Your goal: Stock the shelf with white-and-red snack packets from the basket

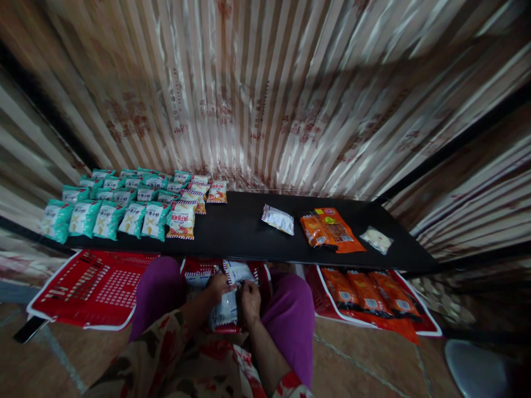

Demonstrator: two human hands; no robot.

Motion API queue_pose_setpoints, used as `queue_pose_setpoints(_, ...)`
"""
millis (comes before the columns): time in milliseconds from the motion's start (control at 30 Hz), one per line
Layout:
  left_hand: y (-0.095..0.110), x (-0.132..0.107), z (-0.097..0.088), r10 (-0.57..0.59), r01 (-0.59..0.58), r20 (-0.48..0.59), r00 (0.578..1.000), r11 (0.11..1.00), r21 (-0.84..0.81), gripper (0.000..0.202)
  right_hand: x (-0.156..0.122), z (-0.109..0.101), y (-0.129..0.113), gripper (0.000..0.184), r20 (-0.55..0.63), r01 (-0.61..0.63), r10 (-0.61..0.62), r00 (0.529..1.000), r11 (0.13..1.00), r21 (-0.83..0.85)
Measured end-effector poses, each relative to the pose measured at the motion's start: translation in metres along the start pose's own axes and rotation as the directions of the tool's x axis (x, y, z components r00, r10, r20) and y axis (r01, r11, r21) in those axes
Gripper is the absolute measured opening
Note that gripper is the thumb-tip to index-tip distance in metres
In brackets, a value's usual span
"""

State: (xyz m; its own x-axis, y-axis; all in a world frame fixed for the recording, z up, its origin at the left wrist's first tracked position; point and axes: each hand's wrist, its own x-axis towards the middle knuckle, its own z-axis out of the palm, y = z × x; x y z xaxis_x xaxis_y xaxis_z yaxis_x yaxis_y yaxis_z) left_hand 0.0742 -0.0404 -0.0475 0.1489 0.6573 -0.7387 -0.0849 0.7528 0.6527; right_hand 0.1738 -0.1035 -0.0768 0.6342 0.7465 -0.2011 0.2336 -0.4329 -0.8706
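Note:
Between my knees is a red basket (267, 279) with several silvery-white snack bags in it. My left hand (219, 283) is closed on the upper edge of a snack bag (226, 309), its fingers pointing right. My right hand (251, 301) comes from the other side, fingers bent and pinched at the same bag's top corner. Just beyond my fingers lies another snack bag (239, 272) with a striped edge. One more bag (197, 280) sits at the basket's left side. The fingertips are dim and small, so the exact grip is hard to see.
On the black table (236, 237) stand rows of teal snack bags (108, 220), orange-white bags (181, 220), a silvery bag (277, 219), orange packets (329, 228) and a small clear packet (376, 239). Red baskets flank my legs: left (53, 293), right (326, 304), the latter holding orange packets.

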Motion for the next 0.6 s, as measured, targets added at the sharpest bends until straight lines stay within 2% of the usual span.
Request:
queue_pose_setpoints(67,0.0,-0.002,-0.008,-0.044,0.044,-0.01,0.999,0.998,-0.037,0.018,0.003,-0.001,0.002,0.037,0.025,-0.071,0.07,0.997,0.997,0.028)
queue_pose_setpoints(167,0.0,-0.011,-0.019,-0.05,0.051,0.016,0.999,0.995,-0.089,0.008,0.004,-0.001,-0.002,0.043,0.047,-0.099,0.096,0.994,0.993,0.066)
queue_pose_setpoints(233,-0.001,-0.02,-0.025,-0.038,0.044,0.057,0.998,0.993,-0.112,0.007,0.002,-0.001,-0.009,0.046,0.075,-0.16,0.147,0.986,0.965,0.207)
queue_pose_setpoints(333,-0.006,-0.034,-0.031,-0.029,0.042,0.108,0.994,0.992,-0.12,0.008,-0.002,-0.002,-0.02,0.049,0.166,-0.319,0.272,0.948,0.814,0.486)
queue_pose_setpoints(400,-0.009,-0.042,-0.034,-0.037,0.051,0.124,0.992,0.993,-0.106,0.007,-0.004,-0.003,-0.027,0.049,0.225,-0.388,0.318,0.921,0.709,0.589)
queue_pose_setpoints(600,-0.015,-0.051,-0.041,-0.045,0.05,0.142,0.989,0.998,-0.029,0.006,-0.005,-0.005,-0.031,0.048,0.321,-0.472,0.35,0.88,0.574,0.669)
